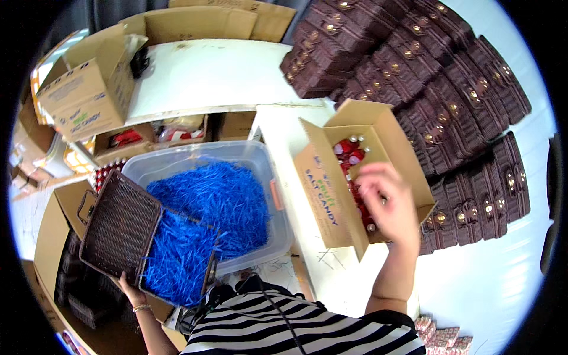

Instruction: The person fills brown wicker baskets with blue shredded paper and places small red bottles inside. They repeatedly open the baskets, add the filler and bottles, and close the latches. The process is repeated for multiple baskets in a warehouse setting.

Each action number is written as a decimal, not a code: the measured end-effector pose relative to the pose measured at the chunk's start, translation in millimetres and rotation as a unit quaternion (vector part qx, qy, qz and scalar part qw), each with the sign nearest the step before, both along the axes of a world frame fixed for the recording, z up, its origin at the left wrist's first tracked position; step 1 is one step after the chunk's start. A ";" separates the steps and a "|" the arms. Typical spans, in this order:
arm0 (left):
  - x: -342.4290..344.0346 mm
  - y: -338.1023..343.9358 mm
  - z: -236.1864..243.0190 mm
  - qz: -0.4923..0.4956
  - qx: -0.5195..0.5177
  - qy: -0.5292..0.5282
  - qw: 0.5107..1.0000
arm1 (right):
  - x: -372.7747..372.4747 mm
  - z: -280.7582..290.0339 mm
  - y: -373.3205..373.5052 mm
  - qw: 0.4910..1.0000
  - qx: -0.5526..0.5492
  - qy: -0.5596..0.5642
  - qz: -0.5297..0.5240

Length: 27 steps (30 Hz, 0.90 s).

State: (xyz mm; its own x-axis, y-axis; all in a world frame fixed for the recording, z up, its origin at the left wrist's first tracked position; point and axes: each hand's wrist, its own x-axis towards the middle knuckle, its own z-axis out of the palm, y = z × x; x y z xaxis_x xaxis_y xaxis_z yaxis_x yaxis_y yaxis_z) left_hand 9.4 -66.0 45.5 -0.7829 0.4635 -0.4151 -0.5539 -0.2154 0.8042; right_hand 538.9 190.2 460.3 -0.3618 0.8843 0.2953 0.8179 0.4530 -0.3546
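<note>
Right hand (pixel 387 198) is down inside the open carton (pixel 355 177) on the white worktop (pixel 284 136), fingers spread and curled over the red packets (pixel 346 149) that fill it. The hand is blurred, so I can't tell whether it has closed on one. More red packets show just beyond the fingertips, toward the far end of the carton.

Left hand (pixel 127 287) is low at the left, gripping the near edge of a brown wicker basket (pixel 177 254). The basket's lid (pixel 118 228) hangs open to the left, and the basket is packed with blue shredded paper (pixel 177 251). It sits tilted against a clear plastic bin (pixel 260 160), which holds a bigger heap of the same blue shred.

The carton is plain brown card, flaps up, with coloured lettering down its near side. A second carton (pixel 89 89) of the same kind, with printing on its side, sits at the far left. Flattened card lies along the back of the worktop.

To the right, rows of closed brown wicker baskets (pixel 449 100) with gold clasps fan out, stacked well apart from the hands. At the bottom edge, a striped black-and-white top (pixel 307 331), and a small pile of pink packets (pixel 441 337) lower right.
</note>
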 end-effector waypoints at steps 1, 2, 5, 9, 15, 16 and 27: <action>5.3 6.5 10.2 -0.001 -0.001 0.003 1.000 | 31.6 8.8 23.9 0.998 -0.001 -0.014 -0.060; 3.4 12.3 10.6 -0.007 -0.007 -0.001 1.000 | 64.1 13.0 52.8 0.994 -0.011 -0.029 -0.109; -6.1 24.3 -4.8 -0.049 -0.034 -0.025 0.998 | 183.7 -49.3 170.1 0.985 -0.079 -0.055 -0.146; -2.4 29.7 14.1 -0.042 -0.035 0.015 0.998 | 244.4 -164.0 271.6 0.920 -0.181 -0.281 -0.205; 25.6 16.2 114.2 0.066 -0.039 -0.051 0.996 | 236.8 -230.4 330.9 0.917 -0.171 -0.195 -0.303; 33.3 18.0 142.7 0.094 -0.035 -0.049 0.994 | 234.1 -238.0 332.9 0.919 -0.158 -0.187 -0.308; -22.7 23.7 289.5 0.007 0.095 0.018 0.995 | 237.8 -164.7 309.7 0.958 -0.081 -0.121 -0.247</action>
